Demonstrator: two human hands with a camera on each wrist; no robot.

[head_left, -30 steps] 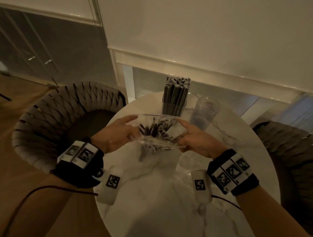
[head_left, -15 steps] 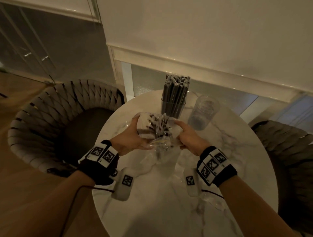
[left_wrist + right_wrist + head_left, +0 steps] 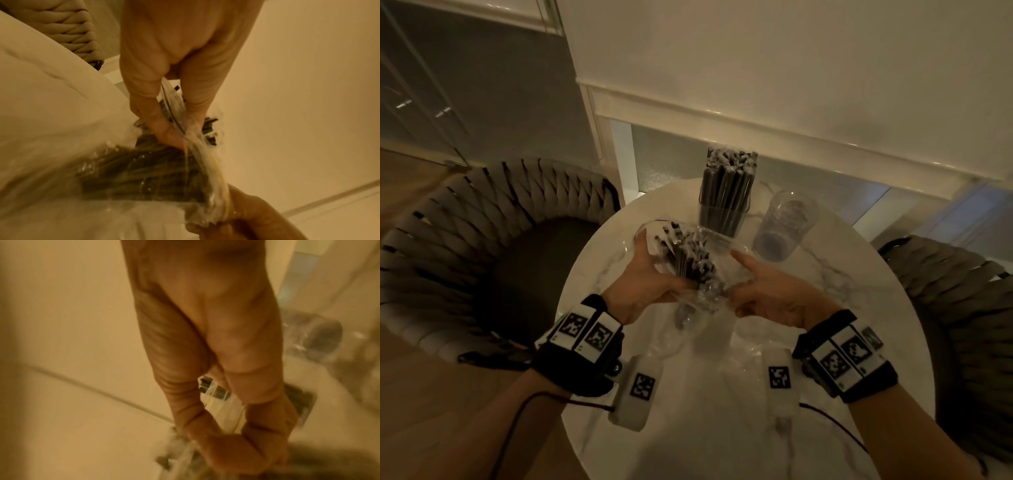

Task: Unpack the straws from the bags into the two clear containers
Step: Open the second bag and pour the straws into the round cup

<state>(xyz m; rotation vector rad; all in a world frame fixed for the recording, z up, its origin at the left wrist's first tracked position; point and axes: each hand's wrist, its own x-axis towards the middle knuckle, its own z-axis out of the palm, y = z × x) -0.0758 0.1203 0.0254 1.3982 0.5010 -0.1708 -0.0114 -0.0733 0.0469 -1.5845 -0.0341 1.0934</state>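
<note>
A clear plastic bag (image 3: 717, 248) of dark straws (image 3: 688, 262) is held above the round marble table (image 3: 859, 308), mouth facing away from me. My left hand (image 3: 650, 277) grips the bundle of straws and the bag's left side; in the left wrist view the left hand (image 3: 170, 129) pinches the film over the straws (image 3: 148, 175). My right hand (image 3: 763, 287) pinches the bag's right edge, seen blurred in the right wrist view with the right hand (image 3: 226, 426) curled on the plastic. Behind stand a clear container (image 3: 724, 219) full of dark straws and an empty clear container (image 3: 784, 226).
Crumpled clear plastic (image 3: 709, 346) lies on the table under my wrists. Woven chairs stand at the left (image 3: 482, 233) and right (image 3: 969, 308) of the table. A white wall with a ledge (image 3: 756, 126) runs just behind the containers.
The bag has tipped up so the straws point away and upward. Both hands drew closer together and my left hand shifted from the bag's edge onto the straw bundle.
</note>
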